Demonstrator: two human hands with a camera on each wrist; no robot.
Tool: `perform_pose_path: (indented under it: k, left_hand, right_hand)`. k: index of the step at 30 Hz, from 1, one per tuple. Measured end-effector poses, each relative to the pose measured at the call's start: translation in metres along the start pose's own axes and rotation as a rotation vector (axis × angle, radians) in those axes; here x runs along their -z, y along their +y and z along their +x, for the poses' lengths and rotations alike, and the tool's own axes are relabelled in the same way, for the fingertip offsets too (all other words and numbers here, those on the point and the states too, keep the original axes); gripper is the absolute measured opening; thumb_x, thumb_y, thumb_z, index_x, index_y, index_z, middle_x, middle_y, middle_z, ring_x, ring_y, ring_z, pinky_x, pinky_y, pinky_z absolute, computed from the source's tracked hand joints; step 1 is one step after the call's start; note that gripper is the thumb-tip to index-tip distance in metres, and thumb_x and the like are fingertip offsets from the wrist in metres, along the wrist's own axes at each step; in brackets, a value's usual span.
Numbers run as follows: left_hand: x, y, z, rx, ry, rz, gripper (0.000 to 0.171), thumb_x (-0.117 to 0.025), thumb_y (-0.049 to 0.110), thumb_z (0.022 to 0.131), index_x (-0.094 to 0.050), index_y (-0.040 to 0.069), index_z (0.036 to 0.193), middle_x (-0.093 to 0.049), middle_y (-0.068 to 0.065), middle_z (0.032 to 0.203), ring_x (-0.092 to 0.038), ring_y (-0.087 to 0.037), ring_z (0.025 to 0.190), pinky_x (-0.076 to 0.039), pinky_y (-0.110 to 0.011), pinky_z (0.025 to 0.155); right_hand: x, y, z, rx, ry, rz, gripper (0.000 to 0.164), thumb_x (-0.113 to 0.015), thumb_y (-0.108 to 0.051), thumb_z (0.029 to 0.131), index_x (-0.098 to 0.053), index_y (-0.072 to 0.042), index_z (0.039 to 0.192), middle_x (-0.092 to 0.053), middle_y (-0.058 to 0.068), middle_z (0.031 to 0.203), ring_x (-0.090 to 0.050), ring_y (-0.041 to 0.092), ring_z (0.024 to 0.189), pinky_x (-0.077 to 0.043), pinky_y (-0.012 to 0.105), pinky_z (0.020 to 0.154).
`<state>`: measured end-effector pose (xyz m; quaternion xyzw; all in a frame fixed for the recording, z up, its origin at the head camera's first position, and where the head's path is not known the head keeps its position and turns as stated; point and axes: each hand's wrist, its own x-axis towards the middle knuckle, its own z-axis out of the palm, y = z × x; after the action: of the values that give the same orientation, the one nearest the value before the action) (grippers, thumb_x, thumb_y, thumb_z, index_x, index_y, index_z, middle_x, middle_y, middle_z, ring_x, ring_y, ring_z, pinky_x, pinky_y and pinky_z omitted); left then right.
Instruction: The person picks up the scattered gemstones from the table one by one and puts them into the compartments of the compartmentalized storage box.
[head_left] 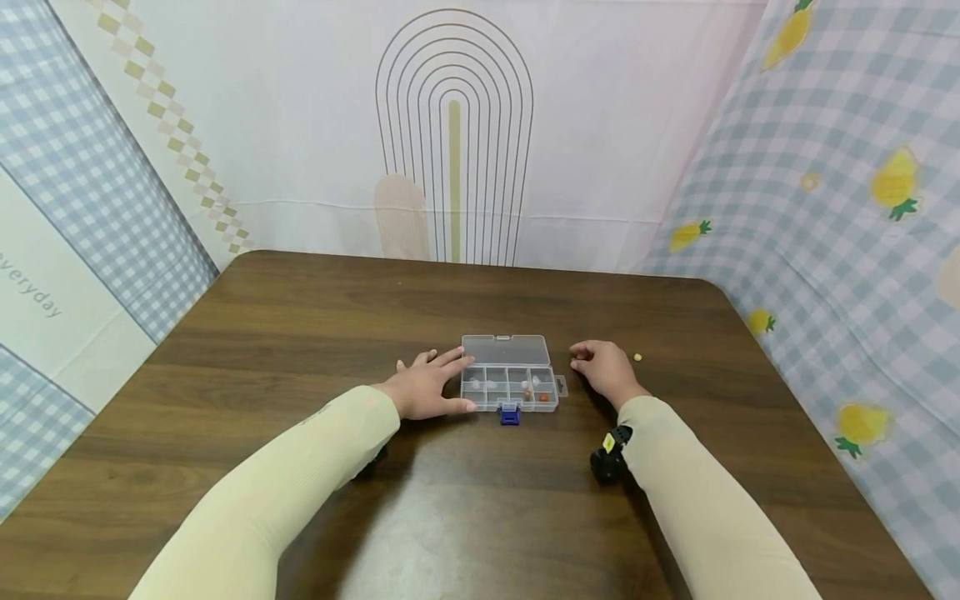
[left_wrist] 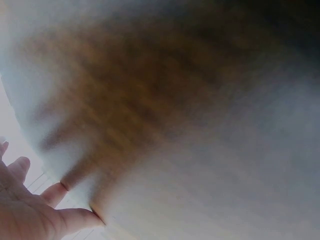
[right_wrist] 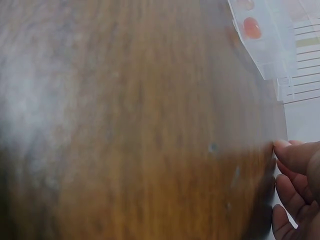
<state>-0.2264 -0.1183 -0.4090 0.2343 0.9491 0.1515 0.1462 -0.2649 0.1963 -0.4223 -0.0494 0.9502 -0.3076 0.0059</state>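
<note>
A clear plastic compartment box [head_left: 510, 409] lies on the table with its lid [head_left: 506, 351] swung back and a blue latch [head_left: 509, 415] at the front. Several small pieces sit in its compartments: whitish ones, a brownish one and an orange-red one [head_left: 543, 397]. My left hand [head_left: 429, 388] is spread at the box's left side, thumb and fingertips right at its edge. To the right of the box, my right hand [head_left: 606, 369] is low over the table, fingers bent and fingertips down at the wood; I cannot tell whether they pinch something small.
A small pale yellow piece [head_left: 637, 357] lies on the brown wooden table [head_left: 450, 500] just right of my right hand. The box's hang tab [head_left: 562, 386] sticks out toward that hand. Patterned cloth [head_left: 600, 125] hangs behind the table and along its sides.
</note>
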Motion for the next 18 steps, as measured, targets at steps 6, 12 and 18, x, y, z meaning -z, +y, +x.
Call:
perform_pose_path:
  k: [6, 12, 18]
  left_hand:
    - [0.0012, 0.0012, -0.0008, -0.004, -0.003, 0.0, 0.084, -0.053, 0.068, 0.087, -0.023, 0.031, 0.155, -0.011, 0.005, 0.162, -0.011, -0.044, 0.145, -0.011, -0.079, 0.099]
    - [0.0008, 0.0008, -0.0004, 0.003, -0.007, 0.007, 0.084, -0.053, 0.068, 0.087, -0.022, 0.032, 0.155, -0.01, 0.006, 0.162, -0.012, -0.043, 0.145, -0.011, -0.078, 0.1]
    - [0.001, 0.0017, -0.0017, 0.001, -0.005, 0.004, 0.083, -0.053, 0.068, 0.087, -0.023, 0.031, 0.155, -0.011, 0.005, 0.162, -0.012, -0.043, 0.145, -0.01, -0.079, 0.1]
  right_hand:
    - [-0.0004, -0.0013, -0.0003, 0.004, 0.006, -0.009, 0.026, -0.062, -0.006, 0.093, -0.067, 0.002, 0.118, -0.067, 0.018, 0.108, -0.061, 0.033, 0.102, -0.046, 0.047, 0.091]
    - [-0.0024, -0.0012, -0.0003, 0.008, 0.009, -0.012, 0.025, -0.06, -0.005, 0.094, -0.067, 0.001, 0.118, -0.066, 0.019, 0.114, -0.06, 0.034, 0.104, -0.046, 0.048, 0.091]
    - [-0.0039, -0.0002, 0.0, 0.014, 0.01, -0.026, 0.025, -0.058, -0.004, 0.095, -0.067, 0.0, 0.117, -0.066, 0.019, 0.117, -0.059, 0.035, 0.108, -0.045, 0.049, 0.094]
